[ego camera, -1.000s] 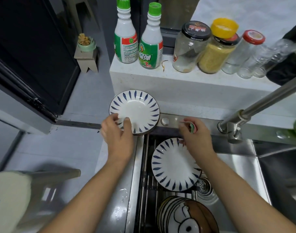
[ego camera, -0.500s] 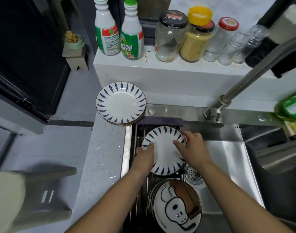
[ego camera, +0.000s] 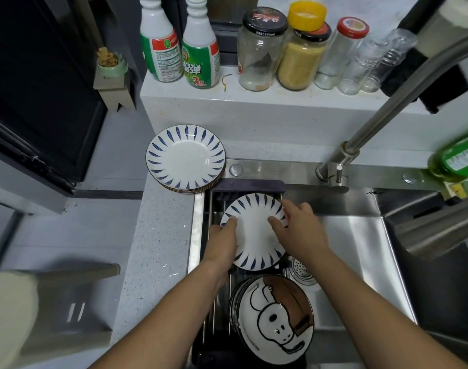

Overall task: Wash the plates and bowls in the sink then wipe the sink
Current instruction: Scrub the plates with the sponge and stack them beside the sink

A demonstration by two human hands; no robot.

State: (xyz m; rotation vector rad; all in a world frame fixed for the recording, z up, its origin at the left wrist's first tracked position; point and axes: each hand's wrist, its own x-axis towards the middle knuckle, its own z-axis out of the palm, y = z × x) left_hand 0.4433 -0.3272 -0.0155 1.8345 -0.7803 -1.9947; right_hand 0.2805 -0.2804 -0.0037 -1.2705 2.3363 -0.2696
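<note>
**Head view, looking down on a stainless-steel sink [ego camera: 360, 249] set in a speckled white countertop [ego camera: 153, 249].** Both hands hold one white round plate with blue leaf strokes round its rim [ego camera: 254, 235]. It faces up over the far left part of the sink, above a dark slatted drain rack [ego camera: 214, 302]. Whether it rests on the rack cannot be told.

- **Left hand [ego camera: 223, 243]:** it grips the plate's left edge. The thumb lies flat on the face, and the other fingers pass under the rim and are hidden.
- **Right hand [ego camera: 299, 230]:** it grips the right edge. The thumb presses on the face and the index finger lies along the far right rim. The remaining fingers curl behind the plate, out of sight.

Just near of the held plate, a stack of round plates with a white cartoon figure on brown [ego camera: 275, 318] leans in the rack. A round metal drain strainer [ego camera: 300, 270] lies to the right, between the two.

On the countertop, at the sink's far left corner, rests a stack of matching blue-stroked white plates [ego camera: 185, 158], face up and apart from the held plate.

A brushed-steel tap [ego camera: 387, 107] rises from the sink's far deck and slants to the right. The white ledge [ego camera: 254, 110] behind it bears two white bottles with green labels [ego camera: 179, 51], with a row of clear glass jars [ego camera: 302, 54] to their right. A green liquid bottle [ego camera: 456, 158] shows at the right edge, blurred.
</note>
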